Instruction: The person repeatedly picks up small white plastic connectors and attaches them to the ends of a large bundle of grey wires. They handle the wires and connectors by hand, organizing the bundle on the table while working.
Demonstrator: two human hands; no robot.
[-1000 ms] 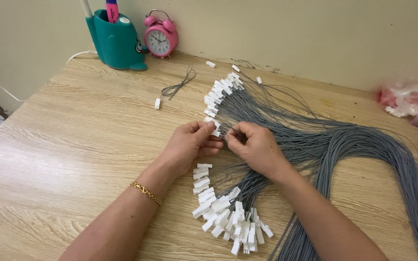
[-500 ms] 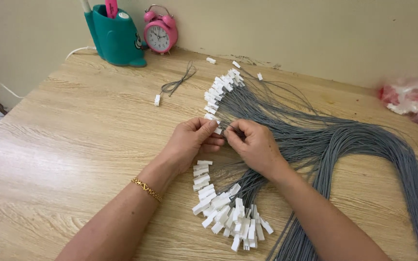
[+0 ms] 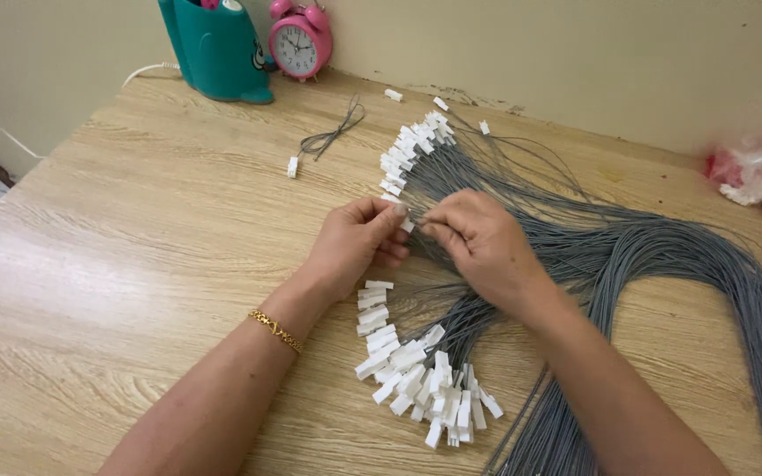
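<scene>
Both of my hands meet over the middle of a wooden table (image 3: 134,256). My left hand (image 3: 356,242) pinches a small white plastic connector (image 3: 407,226) between thumb and fingers. My right hand (image 3: 480,245) pinches thin grey wires right beside that connector. A big sweep of grey wires (image 3: 663,264) curves off to the right. One row of white connectors (image 3: 412,145) lies beyond my hands, and a second cluster of white connectors (image 3: 416,375) lies below them. A gold bracelet (image 3: 275,330) sits on my left wrist.
A teal holder (image 3: 218,48) and a pink alarm clock (image 3: 299,40) stand at the back left by the wall. One short wire piece with a connector (image 3: 324,141) lies apart. A few loose connectors (image 3: 393,94) lie near the wall. A red and clear bag (image 3: 760,181) sits at far right.
The hands stay together at the same spot with only small finger shifts. The view has tilted slightly, so the clock and holder sit higher in frame.
</scene>
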